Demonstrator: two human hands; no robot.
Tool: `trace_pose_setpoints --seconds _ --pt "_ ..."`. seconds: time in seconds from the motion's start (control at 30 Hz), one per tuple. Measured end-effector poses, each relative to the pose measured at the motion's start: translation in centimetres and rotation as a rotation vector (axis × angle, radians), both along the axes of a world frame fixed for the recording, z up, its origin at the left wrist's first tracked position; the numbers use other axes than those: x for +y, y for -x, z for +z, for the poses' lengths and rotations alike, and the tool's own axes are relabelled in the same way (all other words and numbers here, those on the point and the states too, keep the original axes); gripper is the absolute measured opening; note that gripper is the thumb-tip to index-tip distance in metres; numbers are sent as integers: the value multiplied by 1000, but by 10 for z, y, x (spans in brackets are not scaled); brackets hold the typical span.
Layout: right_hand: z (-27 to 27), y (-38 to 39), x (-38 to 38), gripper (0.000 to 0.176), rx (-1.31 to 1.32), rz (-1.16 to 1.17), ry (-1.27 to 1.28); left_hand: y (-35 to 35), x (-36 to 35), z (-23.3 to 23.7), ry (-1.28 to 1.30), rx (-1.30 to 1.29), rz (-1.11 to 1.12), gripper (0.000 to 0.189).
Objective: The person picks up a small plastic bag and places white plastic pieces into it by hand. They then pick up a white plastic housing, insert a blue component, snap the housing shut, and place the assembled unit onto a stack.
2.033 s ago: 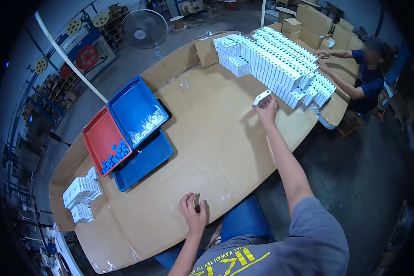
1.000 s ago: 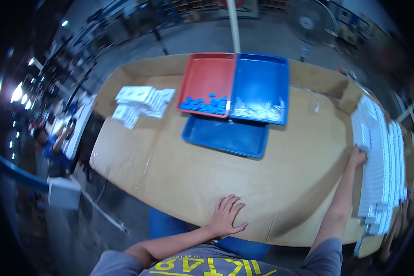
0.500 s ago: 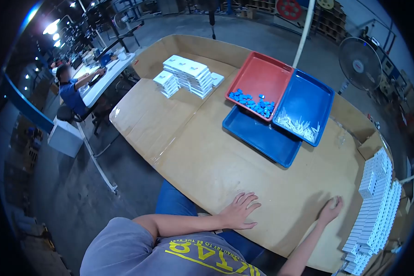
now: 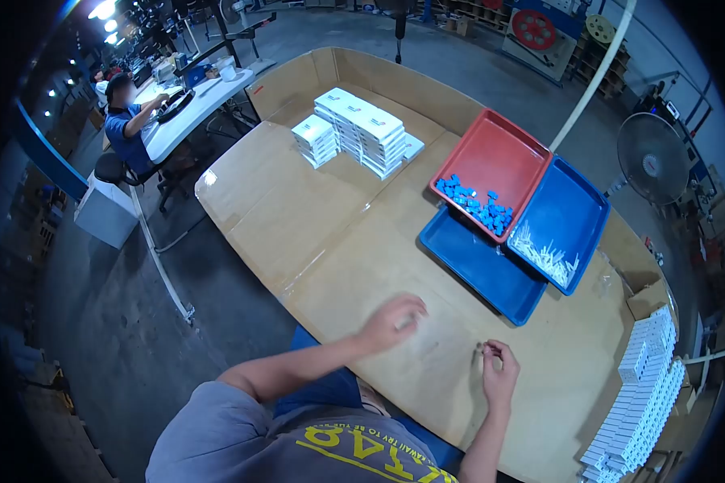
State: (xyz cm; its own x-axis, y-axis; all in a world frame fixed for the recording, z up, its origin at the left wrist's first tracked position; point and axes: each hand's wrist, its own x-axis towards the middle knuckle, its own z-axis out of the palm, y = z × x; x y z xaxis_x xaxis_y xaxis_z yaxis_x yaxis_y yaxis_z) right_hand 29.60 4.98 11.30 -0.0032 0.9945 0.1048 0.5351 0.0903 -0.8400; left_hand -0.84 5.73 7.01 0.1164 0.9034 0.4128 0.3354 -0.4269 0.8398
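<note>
My left hand [image 4: 393, 324] hovers over the cardboard work surface [image 4: 330, 298], slightly blurred. Its fingers are loosely bent and apart from the thumb, and I see nothing held. To its right is my right hand [image 4: 499, 372], fingers curled in toward the thumb; whatever they may pinch is too small to make out. Beyond both hands, the lower blue tray [image 4: 467, 258] lies partly under two others. A red tray [image 4: 503, 149] holds small blue plastic parts [image 4: 475, 205]. The upper blue tray [image 4: 568, 205] holds thin white pieces [image 4: 544, 258].
Stacked white boxes [image 4: 362, 121] stand at the far left of the surface. Rows of white blocks [image 4: 640, 394] line the right edge. A fan [image 4: 651, 161] stands beyond the raised cardboard rim. Another person [image 4: 129, 125] sits at a white table [image 4: 189, 121] at left.
My right hand has come left from near the white blocks, toward my left hand. My left hand has lifted and moved up-left, its spread fingers now bent. The view has shifted.
</note>
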Motion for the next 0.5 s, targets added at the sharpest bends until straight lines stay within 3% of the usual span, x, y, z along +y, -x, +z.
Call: trace_pose_setpoints --seconds 0.1,0.23,0.4,0.5 --pt "25 22 52 15 -28 125 11 85 47 9 -35 128 193 18" --pt "70 61 125 15 -85 267 -77 182 93 17 -100 341 292 17" --pt "110 106 218 19 -134 411 -156 264 129 16 -158 575 281 19" --pt "124 130 280 19 -137 517 -258 296 150 6 -217 730 122 22"
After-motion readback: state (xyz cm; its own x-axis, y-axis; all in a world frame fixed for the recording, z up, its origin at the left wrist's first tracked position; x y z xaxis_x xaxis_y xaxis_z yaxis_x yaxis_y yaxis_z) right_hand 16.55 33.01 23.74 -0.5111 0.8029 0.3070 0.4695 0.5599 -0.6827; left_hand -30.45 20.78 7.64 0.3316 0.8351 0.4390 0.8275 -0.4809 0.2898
